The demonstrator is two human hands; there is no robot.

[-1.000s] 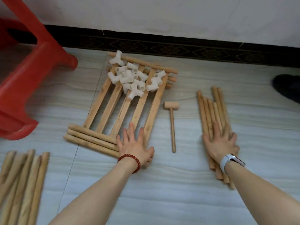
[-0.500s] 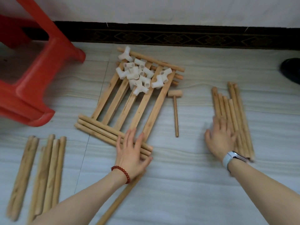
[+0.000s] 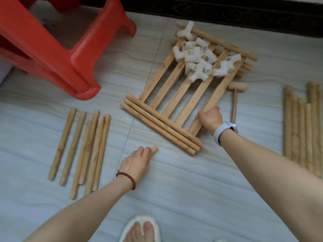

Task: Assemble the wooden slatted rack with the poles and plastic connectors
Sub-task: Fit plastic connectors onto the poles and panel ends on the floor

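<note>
Moved: right hand (image 3: 210, 119) has crossed from the right-side poles to the slatted panel; left hand (image 3: 138, 163) has come off the panel and now covers a pole end on the floor.
Stool: red plastic stool (image 3: 57, 44) fills the upper left, its foot near the panel.
Slatted panel: wooden slatted panel (image 3: 176, 95) lies flat mid-floor, pale flat slats running diagonally, round rails stacked along its near edge and more across its far edge.
Right poles: pole bundle (image 3: 304, 126) lies side by side at the right edge, well apart from the panel.
Left poles: six loose poles (image 3: 83, 151) lie left of the panel.
Connectors: white plastic connectors (image 3: 201, 56) are heaped on the panel's far end.
Mallet: small wooden mallet (image 3: 235, 100) lies just right of the panel.
Right hand: fingers curled round the panel's near right corner.
Left hand: palm down, fingers bent over a single pole tip (image 3: 154, 148); whether it grips cannot be told.
</note>
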